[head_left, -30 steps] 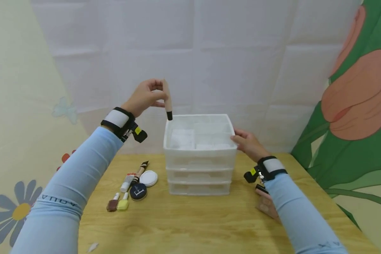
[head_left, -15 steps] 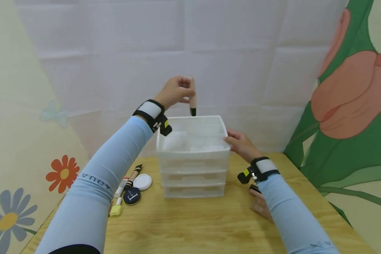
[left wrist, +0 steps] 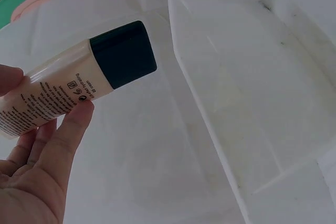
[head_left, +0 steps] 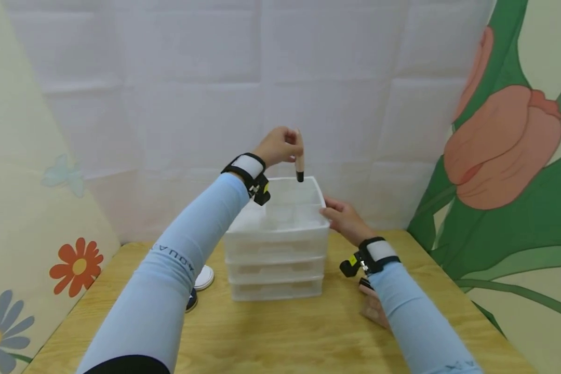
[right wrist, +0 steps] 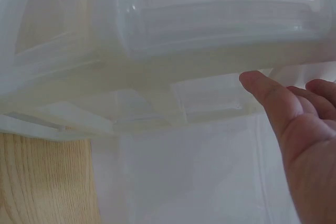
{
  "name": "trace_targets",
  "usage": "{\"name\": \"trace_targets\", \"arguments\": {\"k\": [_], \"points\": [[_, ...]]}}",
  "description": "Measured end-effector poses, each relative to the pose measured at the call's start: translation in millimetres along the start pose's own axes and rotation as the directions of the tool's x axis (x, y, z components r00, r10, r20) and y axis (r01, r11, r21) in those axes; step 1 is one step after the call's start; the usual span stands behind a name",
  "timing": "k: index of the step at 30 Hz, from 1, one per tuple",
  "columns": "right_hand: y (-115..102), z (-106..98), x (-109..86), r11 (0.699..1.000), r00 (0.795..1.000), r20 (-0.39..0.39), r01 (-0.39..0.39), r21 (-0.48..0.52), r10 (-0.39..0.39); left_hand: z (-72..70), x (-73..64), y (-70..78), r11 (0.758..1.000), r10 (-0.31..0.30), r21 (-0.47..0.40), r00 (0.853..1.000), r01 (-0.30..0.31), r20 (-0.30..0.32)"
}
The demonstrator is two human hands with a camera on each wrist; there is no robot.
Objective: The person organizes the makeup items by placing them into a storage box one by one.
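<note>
My left hand point(head_left: 278, 147) pinches a beige BB cream tube point(head_left: 299, 156) with its black cap pointing down. It hangs above the back right part of a white translucent drawer box point(head_left: 277, 245), whose top is an open tray. In the left wrist view, thumb and fingers hold the tube point(left wrist: 58, 85) by its printed body, and its cap is apart from the tray rim point(left wrist: 202, 114). My right hand point(head_left: 350, 222) touches the right side of the box near the upper rim. Its thumb meets the wall in the right wrist view, with the fingers point(right wrist: 315, 95) loosely extended.
A round white compact point(head_left: 204, 278) and a dark round compact point(head_left: 192, 300) lie on the wooden table point(head_left: 262, 332) left of the box, partly hidden by the left sleeve. Beige items with a black end point(head_left: 373, 306) lie beneath the right forearm. White cloth point(head_left: 191, 104) hangs behind.
My left hand has carried the BB cream tube rightward, from the box's left edge to above its back right part. The right hand stays at the box. The head view has shifted slightly.
</note>
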State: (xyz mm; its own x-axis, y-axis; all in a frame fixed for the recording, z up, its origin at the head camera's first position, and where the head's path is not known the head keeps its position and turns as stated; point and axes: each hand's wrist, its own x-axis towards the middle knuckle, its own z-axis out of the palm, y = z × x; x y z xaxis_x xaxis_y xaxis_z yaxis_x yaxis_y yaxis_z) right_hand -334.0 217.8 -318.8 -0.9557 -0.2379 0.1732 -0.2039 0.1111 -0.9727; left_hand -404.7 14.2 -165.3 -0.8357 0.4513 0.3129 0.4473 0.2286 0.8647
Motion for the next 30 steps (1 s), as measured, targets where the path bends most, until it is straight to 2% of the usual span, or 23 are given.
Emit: {"name": "trace_targets", "arguments": {"k": [4, 8, 14, 20, 24, 30], "points": [[1.3, 2.0, 0.3, 1.000, 1.000, 0.000, 0.010, 0.016, -0.010, 5.3, 3.8, -3.0, 1.000, -0.013, 0.025, 1.000, 0.013, 0.011], [0.8, 2.9, 0.8, 0.999, 1.000, 0.007, 0.021, 0.029, -0.021, 9.5, 6.7, -5.4, 0.995, -0.017, 0.095, 0.999, 0.014, 0.032], [-2.1, 7.8, 1.0, 0.999, 1.000, 0.006, 0.006, 0.032, -0.006, 12.7, 7.5, -14.4, 0.971, -0.031, 0.238, 0.998, 0.015, 0.061], [-2.3, 10.9, -0.6, 0.999, 1.000, 0.018, 0.018, 0.031, -0.019, 13.8, 9.1, -24.5, 0.945, -0.074, 0.324, 0.993, 0.039, 0.096], [-2.1, 10.7, -0.6, 0.999, 0.999, 0.027, 0.033, 0.029, -0.034, 14.6, 11.7, -29.4, 0.939, -0.097, 0.339, 0.989, 0.054, 0.110], [-3.2, 10.7, 1.0, 0.999, 0.999, 0.024, 0.027, 0.023, -0.028, 16.6, 12.1, -34.5, 0.951, -0.123, 0.299, 0.985, 0.082, 0.123]]}}
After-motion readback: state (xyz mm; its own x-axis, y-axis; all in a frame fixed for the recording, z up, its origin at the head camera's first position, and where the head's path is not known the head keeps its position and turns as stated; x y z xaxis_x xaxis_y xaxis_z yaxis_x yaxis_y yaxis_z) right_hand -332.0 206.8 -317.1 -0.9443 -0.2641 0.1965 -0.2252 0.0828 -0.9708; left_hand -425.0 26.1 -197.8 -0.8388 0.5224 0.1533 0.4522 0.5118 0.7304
